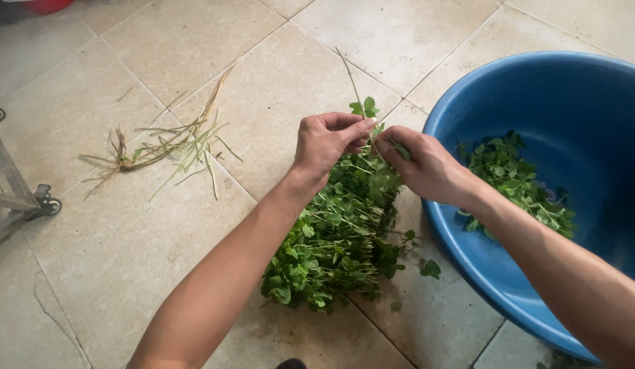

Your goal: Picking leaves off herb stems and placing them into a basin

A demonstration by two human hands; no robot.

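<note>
Tiled floor (160,260): herb pile (338,239) lying beside blue basin (468,253); one sprig (364,109) being pinched upright by left hand (328,140), leaves being stripped by closed right hand (427,167); discarded stems (167,143) being kept apart

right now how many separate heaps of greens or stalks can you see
3: a big herb pile on the floor under the hands, picked leaves inside the blue basin, and stripped stems lying left. More may sit hidden behind the right arm.

Your left hand (326,143) and right hand (427,167) pinch one sprig (364,109) above herb pile (338,239) on floor (112,260); blue tub (468,253) right, picked leaves (516,181) inside; bare stems (170,143) left.
</note>
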